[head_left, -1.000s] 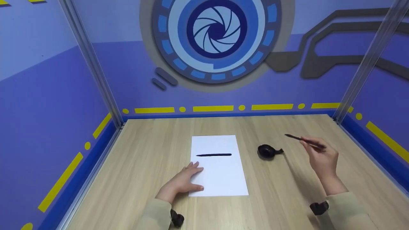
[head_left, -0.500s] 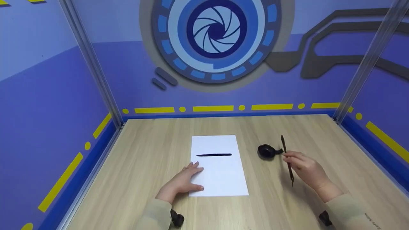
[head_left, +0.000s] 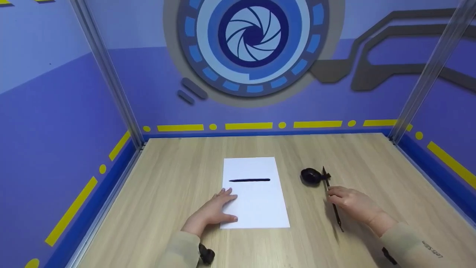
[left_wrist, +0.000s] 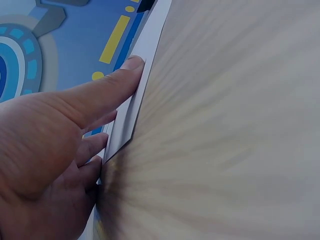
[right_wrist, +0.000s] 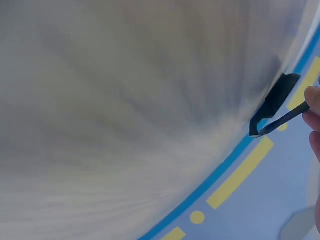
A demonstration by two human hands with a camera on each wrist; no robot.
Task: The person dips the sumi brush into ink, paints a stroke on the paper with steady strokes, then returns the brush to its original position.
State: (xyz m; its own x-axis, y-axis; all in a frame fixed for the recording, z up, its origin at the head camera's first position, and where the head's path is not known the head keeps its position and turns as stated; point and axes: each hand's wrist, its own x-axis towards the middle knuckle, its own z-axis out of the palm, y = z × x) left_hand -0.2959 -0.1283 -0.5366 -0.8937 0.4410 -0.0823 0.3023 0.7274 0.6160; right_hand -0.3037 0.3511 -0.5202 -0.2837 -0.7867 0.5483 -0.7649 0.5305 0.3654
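A white sheet of paper (head_left: 260,208) lies mid-table with one black horizontal stroke (head_left: 249,180) across its upper half. My left hand (head_left: 212,210) rests on its left edge, fingers spread; in the left wrist view the thumb (left_wrist: 125,72) lies over the paper's margin. To the right sits a small black ink dish (head_left: 309,176) with a short handle. My right hand (head_left: 357,204) pinches a dark, slim writing brush (head_left: 337,216). Its pointed end reaches the dish's handle, and the other end slants toward me. In the right wrist view, the brush (right_wrist: 285,119) meets the handle's end.
The wooden table (head_left: 174,167) is bounded by a printed blue back wall (head_left: 148,93) and two side walls, with metal posts (head_left: 122,96) at the corners. A black wrist-worn device (head_left: 206,254) shows at my left cuff.
My right hand has moved left and closer to me, turning the brush from pointing left to pointing away, its tip now at the dish's handle. The left hand and paper stay put.
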